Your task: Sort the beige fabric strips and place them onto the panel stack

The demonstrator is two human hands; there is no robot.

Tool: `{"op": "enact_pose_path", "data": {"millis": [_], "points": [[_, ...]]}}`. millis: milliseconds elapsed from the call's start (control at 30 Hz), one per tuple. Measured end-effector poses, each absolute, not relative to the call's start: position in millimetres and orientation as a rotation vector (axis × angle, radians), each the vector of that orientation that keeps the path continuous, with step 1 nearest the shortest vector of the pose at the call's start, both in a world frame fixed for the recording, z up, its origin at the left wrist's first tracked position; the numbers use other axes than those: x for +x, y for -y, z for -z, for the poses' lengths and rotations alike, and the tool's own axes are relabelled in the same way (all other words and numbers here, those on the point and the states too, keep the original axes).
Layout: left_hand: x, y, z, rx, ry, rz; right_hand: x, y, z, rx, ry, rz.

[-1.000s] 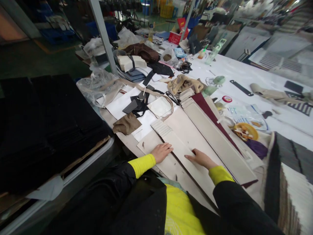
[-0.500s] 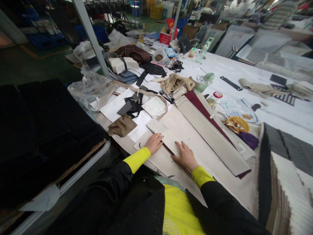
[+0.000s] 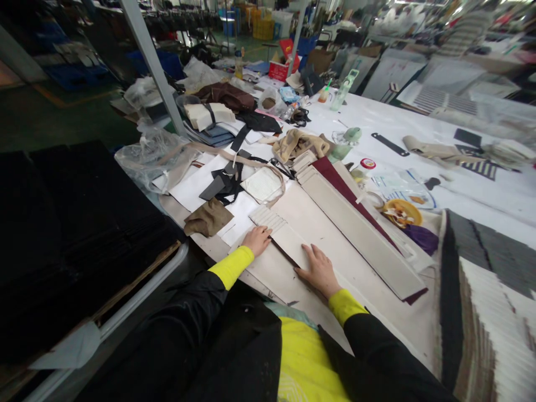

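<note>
A fanned stack of long beige strips (image 3: 288,237) lies slantwise on the table before me, with stepped edges at its far end. My left hand (image 3: 257,240) rests at the near long edge of the stack, close to the stepped end, fingers stretched out and touching the strips. Farther along, my right hand (image 3: 319,271) lies over the strips with its fingers spread and thumb apart at the near edge. Its palm hides part of the stack. Beige sheet material (image 3: 268,273) lies beneath.
Right of the stack lie more long beige strips (image 3: 355,229) with a maroon strip (image 3: 335,181). A brown cloth scrap (image 3: 208,218) and black pieces (image 3: 228,181) lie beyond my left hand. A yellow bowl (image 3: 414,215) stands right. Black stacked material (image 3: 75,223) fills a cart at left.
My left hand has shifted slightly left along the strips' edge, and more stepped edges show beside it. My right hand stays in nearly the same place. The view has shifted a little.
</note>
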State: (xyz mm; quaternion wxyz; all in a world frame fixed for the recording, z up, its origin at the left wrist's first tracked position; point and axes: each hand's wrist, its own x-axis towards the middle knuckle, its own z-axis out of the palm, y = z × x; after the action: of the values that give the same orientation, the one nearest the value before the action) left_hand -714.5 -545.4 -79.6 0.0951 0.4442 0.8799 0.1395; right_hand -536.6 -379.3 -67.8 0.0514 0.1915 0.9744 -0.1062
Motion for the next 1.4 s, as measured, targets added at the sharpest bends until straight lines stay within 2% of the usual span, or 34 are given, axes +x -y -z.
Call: {"op": "enact_pose_path", "data": {"millis": [733, 867, 1033, 1133, 1233, 1300, 1400], "points": [[-712, 538, 67, 1.272, -2.695, -0.388, -529, 377, 72, 0.555, -3.013, 0.312], [-692, 520, 56, 1.485, -2.693, -0.433, -530, 379, 74, 0.562, -3.031, 0.309], [-660, 498, 56, 1.757, -2.406, -0.408, -531, 377, 75, 0.542, -3.01, 0.388], [-656, 498, 62, 1.748, -2.376, -0.375, -525, 360, 73, 0.488, -2.954, 0.57], [-659, 500, 65, 1.746, -2.367, -0.36, -511, 332, 71, 0.698, -2.801, 0.728], [-661, 499, 66, 1.727, -2.366, -0.345, -502, 313, 69, 0.861, -2.635, 0.723], [-664, 496, 65, 1.693, -2.368, -0.341, -497, 296, 65, 0.836, -2.509, 0.659]]}}
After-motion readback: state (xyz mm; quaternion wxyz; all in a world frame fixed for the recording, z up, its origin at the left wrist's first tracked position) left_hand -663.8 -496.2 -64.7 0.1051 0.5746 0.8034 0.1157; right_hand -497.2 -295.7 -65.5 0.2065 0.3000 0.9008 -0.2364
